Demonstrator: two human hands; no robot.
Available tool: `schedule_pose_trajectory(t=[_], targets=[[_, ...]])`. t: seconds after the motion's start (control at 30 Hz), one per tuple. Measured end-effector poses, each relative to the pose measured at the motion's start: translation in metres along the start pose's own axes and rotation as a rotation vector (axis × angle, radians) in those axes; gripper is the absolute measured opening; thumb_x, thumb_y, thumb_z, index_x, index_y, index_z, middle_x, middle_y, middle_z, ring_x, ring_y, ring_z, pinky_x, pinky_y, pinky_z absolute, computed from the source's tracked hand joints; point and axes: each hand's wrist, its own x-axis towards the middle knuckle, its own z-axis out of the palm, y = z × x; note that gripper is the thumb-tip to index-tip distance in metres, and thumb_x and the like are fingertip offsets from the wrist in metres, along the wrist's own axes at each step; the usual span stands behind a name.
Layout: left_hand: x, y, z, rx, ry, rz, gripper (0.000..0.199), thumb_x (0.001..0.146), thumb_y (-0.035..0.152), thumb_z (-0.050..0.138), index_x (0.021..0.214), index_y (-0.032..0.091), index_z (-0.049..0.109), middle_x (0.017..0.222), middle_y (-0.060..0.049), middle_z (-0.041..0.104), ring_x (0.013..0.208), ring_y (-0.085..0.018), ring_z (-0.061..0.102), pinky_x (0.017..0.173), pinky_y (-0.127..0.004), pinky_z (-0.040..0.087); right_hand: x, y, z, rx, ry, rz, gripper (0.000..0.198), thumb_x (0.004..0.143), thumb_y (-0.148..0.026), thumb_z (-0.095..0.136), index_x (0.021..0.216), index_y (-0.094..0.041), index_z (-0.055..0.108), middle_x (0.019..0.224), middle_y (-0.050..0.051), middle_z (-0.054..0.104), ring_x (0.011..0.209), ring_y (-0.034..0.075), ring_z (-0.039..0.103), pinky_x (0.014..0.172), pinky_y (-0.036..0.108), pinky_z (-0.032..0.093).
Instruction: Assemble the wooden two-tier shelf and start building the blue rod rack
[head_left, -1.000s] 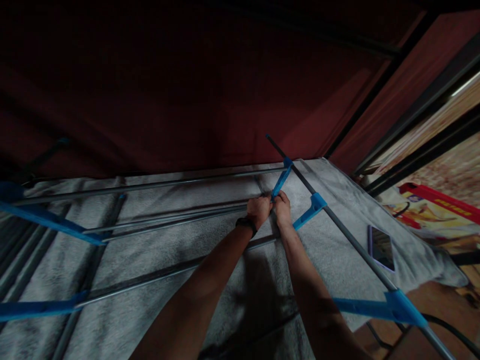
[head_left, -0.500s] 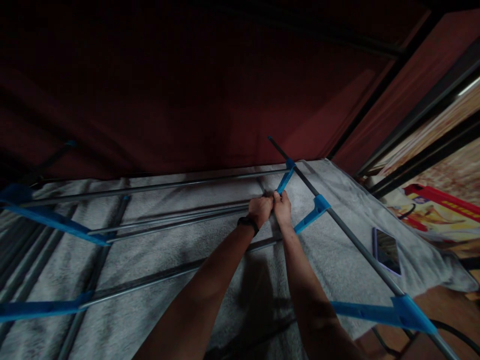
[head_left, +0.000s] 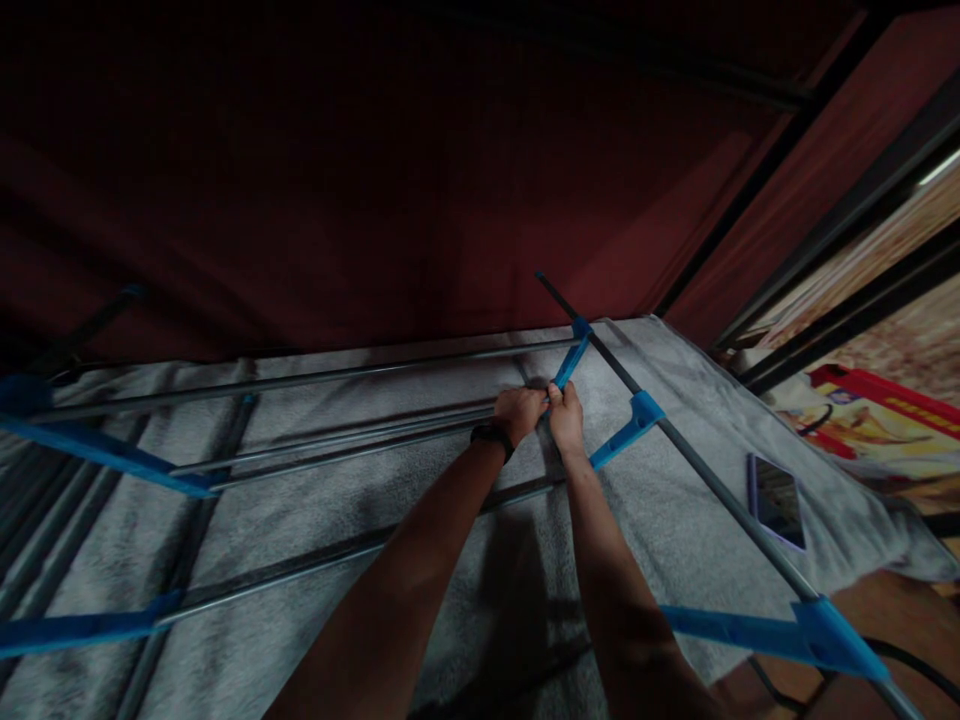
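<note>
A rack frame of grey metal tubes and blue plastic brackets lies in front of me. My left hand [head_left: 519, 415], with a black band at the wrist, is closed round the right end of a thin metal rod [head_left: 337, 438]. Right against it, my right hand [head_left: 567, 418] pinches the lower end of a blue bracket [head_left: 574, 360], its thumb on top. The joint between rod and bracket is hidden by my fingers. The bracket's upper end sits on the long side tube [head_left: 705, 460], which carries a second bracket [head_left: 628, 430] nearer to me.
A grey blanket [head_left: 675, 370] lies under the frame. Beyond it hangs a dark red cloth [head_left: 480, 250]. At right are a phone [head_left: 778, 503] and a red and yellow package [head_left: 885, 420]. More tubes and a blue bracket [head_left: 112, 455] are at left.
Both hands keep their hold at nearly the same spot. My left wrist has shifted slightly left and up. The left part of the frame has moved a little left in view.
</note>
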Motion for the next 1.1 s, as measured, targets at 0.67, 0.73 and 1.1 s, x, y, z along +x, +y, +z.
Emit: schedule_pose_trajectory(t=[0.67,0.73,1.1], targets=[[-0.001,0.005,0.007,0.010,-0.015,0.023,0.041,0.105,0.033,0.034,0.125,0.020,0.067,0.112,-0.013,0.077,0.106,-0.027,0.073,0.090,-0.037,0.054,0.003,0.003,0.005,-0.098,0.012,0.010,0.023,0.095,-0.042,0.044,0.092,-0.023,0.056,0.084,0.004,0.064,0.082,0.022,0.057,0.077,0.032,0.044],[0.000,0.006,0.007,0.003,-0.001,0.008,0.042,0.105,0.036,0.034,0.127,0.021,0.067,0.113,-0.014,0.076,0.106,-0.028,0.073,0.089,-0.038,0.054,0.003,0.005,0.005,-0.101,0.013,0.007,0.023,0.095,-0.042,0.043,0.092,-0.023,0.056,0.084,0.004,0.063,0.083,0.022,0.057,0.077,0.032,0.044],[0.000,-0.019,-0.002,-0.026,0.004,-0.003,0.047,0.103,0.051,0.040,0.139,0.033,0.061,0.122,-0.008,0.075,0.113,-0.025,0.069,0.091,-0.033,0.051,0.004,0.009,0.004,-0.062,0.054,0.054,0.028,0.095,-0.047,0.044,0.093,-0.022,0.057,0.085,0.006,0.067,0.079,0.022,0.060,0.076,0.033,0.045]])
